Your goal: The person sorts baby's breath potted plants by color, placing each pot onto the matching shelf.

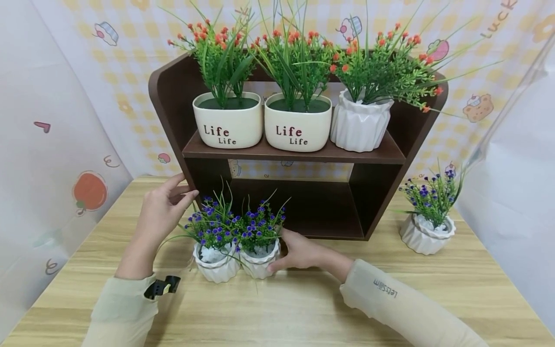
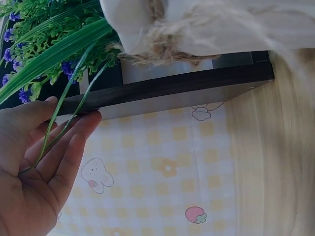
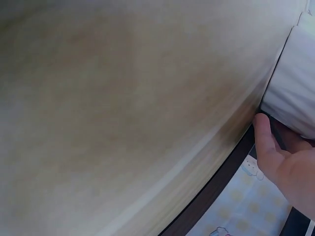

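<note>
My left hand (image 1: 158, 212) pinches the left side panel of a dark brown two-tier shelf (image 1: 299, 155). In the left wrist view the thumb lies on one face of the panel (image 2: 162, 84) and the fingers on the other. A white fluted pot of purple flowers (image 1: 261, 265) stands at the shelf's lower front, and my right hand (image 1: 299, 251) grips its right side, thumb in front. The right wrist view has the thumb low on the white pot (image 3: 293, 83). A matching flower pot (image 1: 217, 271) stands close beside it on the left.
On the upper tier stand two cream "Life" planters (image 1: 227, 127) (image 1: 299, 130) and a white pleated pot (image 1: 360, 125), all with orange flowers. Another purple-flowered pot (image 1: 427, 236) sits on the wooden table (image 1: 243, 318) at right. A checked cloth (image 1: 125, 58) hangs behind.
</note>
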{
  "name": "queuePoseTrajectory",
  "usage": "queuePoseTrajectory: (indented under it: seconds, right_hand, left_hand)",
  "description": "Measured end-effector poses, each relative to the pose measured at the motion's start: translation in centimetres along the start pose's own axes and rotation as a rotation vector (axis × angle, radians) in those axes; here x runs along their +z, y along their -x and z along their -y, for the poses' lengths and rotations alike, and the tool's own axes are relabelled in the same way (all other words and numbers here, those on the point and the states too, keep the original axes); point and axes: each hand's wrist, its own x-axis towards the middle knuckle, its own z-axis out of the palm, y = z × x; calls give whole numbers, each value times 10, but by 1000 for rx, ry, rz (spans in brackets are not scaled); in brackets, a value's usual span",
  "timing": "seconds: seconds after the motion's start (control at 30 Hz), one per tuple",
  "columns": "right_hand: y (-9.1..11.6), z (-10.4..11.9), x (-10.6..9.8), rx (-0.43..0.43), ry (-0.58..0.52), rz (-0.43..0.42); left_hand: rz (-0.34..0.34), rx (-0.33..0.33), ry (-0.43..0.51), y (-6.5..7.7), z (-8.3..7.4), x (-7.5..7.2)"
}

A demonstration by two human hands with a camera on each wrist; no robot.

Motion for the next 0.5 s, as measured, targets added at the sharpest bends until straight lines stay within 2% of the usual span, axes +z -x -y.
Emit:
queuePoseTrajectory:
  seconds: [0.2,0.33,0.5]
  right_hand:
    - [-4,-2,-2,-42,-92,15]
    - [-7,-1,-4,-15,-103,12]
    - [-6,1,-4,67,-68,-6]
  left_hand:
    - [-2,-2,-10,1,0,0]
    - [-4,-6,-17,0,0,0]
    - [-3,-5,-16,0,1,1]
